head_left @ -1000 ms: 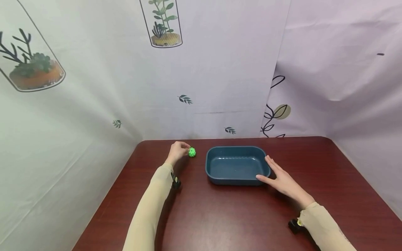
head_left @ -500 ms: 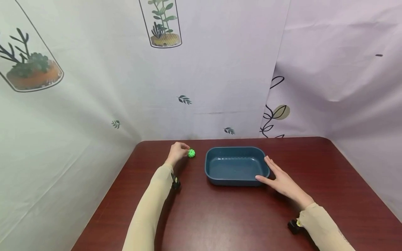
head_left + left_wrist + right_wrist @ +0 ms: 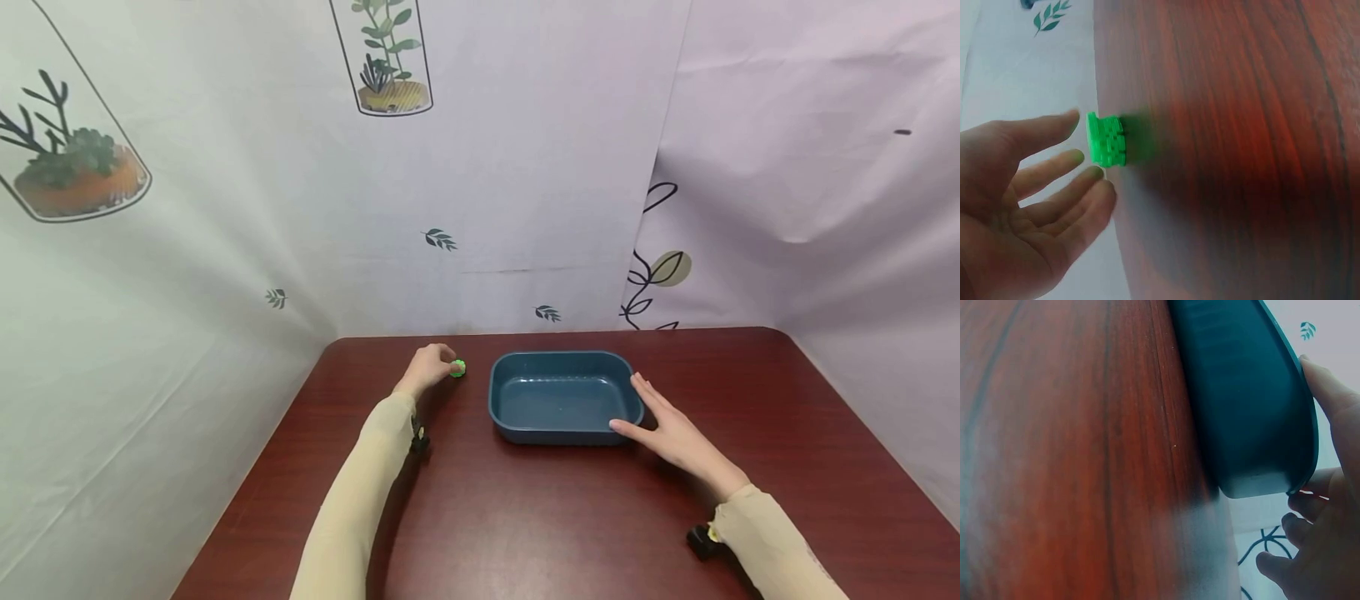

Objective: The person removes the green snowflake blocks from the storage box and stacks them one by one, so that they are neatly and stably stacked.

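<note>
A small bright-green piece (image 3: 458, 369) with notched, layered sides stands on the table at the back, left of a dark blue rectangular dish (image 3: 566, 436). My left hand (image 3: 427, 367) is just beside the green piece. In the left wrist view, its fingers (image 3: 1054, 172) and thumb are spread apart, with a gap to the green piece (image 3: 1107, 140). My right hand (image 3: 678, 433) touches the dish's right end with fingers extended, the thumb at the front rim and the fingertips at the right side. In the right wrist view, the thumb lies along the rim of the dish (image 3: 1247, 394).
The dish stands on a reddish-brown wooden table (image 3: 480, 517) with rounded back corners. A pale cloth (image 3: 525, 183) printed with plants hangs behind the table and along its sides. Each wrist bears a small black device (image 3: 703, 542).
My left hand's thumb and fingertips have loosened and now cover part of the green piece in the head view. The green piece, the dish and my right hand look unmoved.
</note>
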Motion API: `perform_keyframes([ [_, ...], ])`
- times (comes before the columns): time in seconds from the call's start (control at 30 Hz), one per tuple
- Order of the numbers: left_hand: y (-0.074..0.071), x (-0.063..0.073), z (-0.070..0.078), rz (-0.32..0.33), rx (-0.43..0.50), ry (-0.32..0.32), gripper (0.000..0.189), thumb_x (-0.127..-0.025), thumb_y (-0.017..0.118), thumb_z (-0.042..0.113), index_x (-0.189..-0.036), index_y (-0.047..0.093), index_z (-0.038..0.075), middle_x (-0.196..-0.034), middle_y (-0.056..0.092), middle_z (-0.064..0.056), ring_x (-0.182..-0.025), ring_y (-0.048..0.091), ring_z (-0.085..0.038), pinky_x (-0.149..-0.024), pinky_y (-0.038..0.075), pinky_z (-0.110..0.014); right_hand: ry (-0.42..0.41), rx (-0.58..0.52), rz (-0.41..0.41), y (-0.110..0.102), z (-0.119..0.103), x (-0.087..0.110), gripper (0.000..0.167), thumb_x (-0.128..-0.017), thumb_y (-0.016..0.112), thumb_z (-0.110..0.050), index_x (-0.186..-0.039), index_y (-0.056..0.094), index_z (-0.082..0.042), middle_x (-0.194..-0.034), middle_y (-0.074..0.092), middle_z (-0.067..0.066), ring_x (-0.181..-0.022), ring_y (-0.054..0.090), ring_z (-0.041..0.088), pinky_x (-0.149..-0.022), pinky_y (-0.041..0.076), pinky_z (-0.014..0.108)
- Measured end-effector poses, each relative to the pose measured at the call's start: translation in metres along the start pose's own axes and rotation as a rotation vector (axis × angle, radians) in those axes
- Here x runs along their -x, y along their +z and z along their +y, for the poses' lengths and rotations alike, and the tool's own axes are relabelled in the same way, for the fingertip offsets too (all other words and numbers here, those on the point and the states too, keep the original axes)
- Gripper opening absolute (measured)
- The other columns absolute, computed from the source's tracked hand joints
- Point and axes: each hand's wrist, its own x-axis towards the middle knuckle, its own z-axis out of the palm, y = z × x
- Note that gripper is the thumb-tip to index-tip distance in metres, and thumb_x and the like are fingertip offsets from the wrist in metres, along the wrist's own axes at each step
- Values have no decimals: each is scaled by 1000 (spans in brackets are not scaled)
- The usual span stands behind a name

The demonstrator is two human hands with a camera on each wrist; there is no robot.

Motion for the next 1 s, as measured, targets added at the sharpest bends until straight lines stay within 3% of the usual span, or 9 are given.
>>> perform_keyframes([
  [0.2, 5, -1, 5, -31, -76, -1, 48, -88, 79, 21, -126, 63, -3, -121, 65, -19, -102, 62, -31, -91, 52, -45, -4, -1, 5, 2, 0, -1, 104, -89, 66, -64, -163, 11, -16, -167, 10, 19, -148, 17, 49, -104, 25, 76],
  [0.43, 9, 1, 9, -33, -143, 17, 38, -88, 79, 18, -118, 69, -1, -114, 68, -16, -94, 62, -27, -85, 54, -42, -8, -3, -1, 4, 0, 0, 104, -89, 66, -63, -163, 12, -16, -167, 11, 19, -148, 17, 50, -104, 25, 77],
  [0.77, 8, 0, 14, -17, -153, 4, 35, -89, 76, 12, -119, 68, -4, -112, 68, -18, -96, 63, -30, -87, 54, -44, -9, -2, 1, 4, -1, -2, 104, -88, 66, -64, -163, 12, -15, -167, 11, 19, -148, 17, 50, -104, 25, 77],
  [1.0, 9, 1, 12, -20, -165, 6, 41, -89, 77, 16, -124, 66, -2, -118, 67, -18, -98, 63, -29, -88, 53, -44, -6, 3, 0, 3, -1, -2, 104, -89, 66, -63, -163, 12, -14, -166, 11, 20, -148, 17, 50, -104, 25, 77],
])
